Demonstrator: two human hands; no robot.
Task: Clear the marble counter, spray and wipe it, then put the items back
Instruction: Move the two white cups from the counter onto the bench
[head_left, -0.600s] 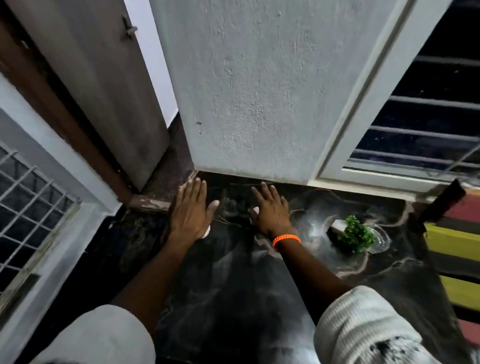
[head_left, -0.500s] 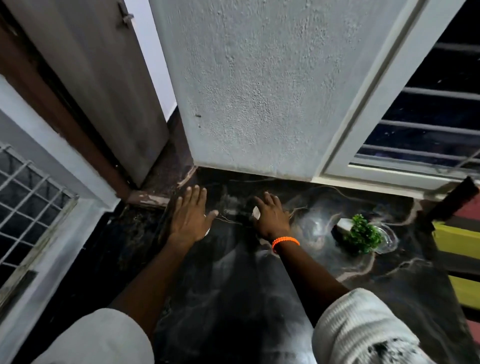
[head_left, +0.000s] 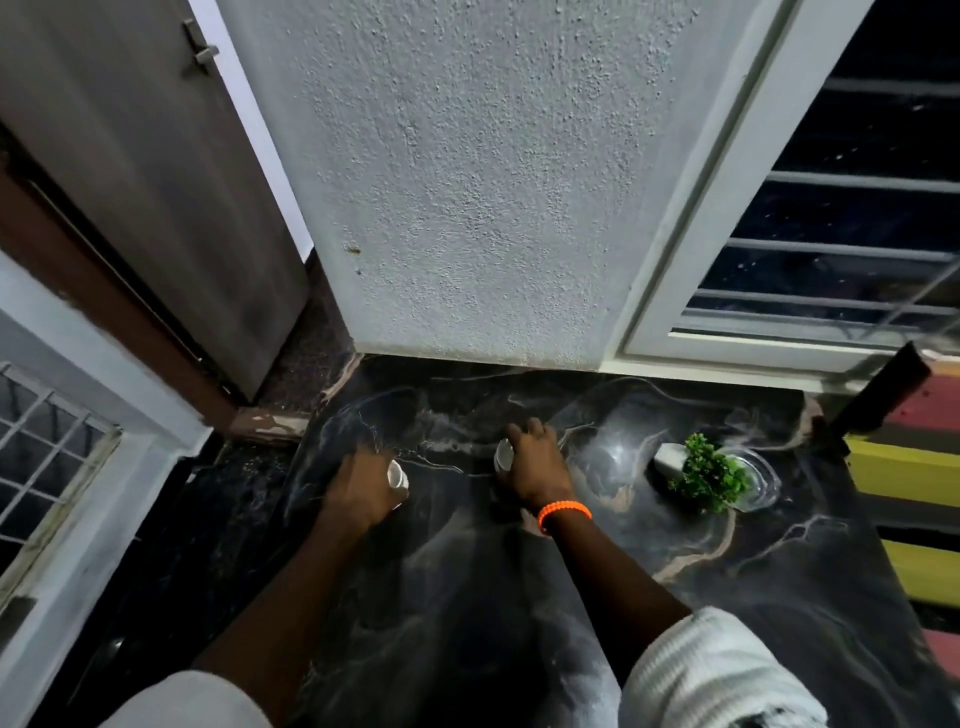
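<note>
Both flat palms have curled; left hand (head_left: 358, 486) and right hand (head_left: 530, 462) each grip a small white cup on black veined marble (head_left: 701, 597).

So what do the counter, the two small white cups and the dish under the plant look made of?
Counter: polished black marble, by its pale veins and glare. White cups: glossy, perhaps ceramic or plastic; mostly hidden by the hands. Dish: clear glass or plastic, see-through with bright rim.

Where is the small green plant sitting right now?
In the head view, the green plant lies tipped on the dark marble counter at the right, beside a clear glass dish, beyond the right hand.
</note>
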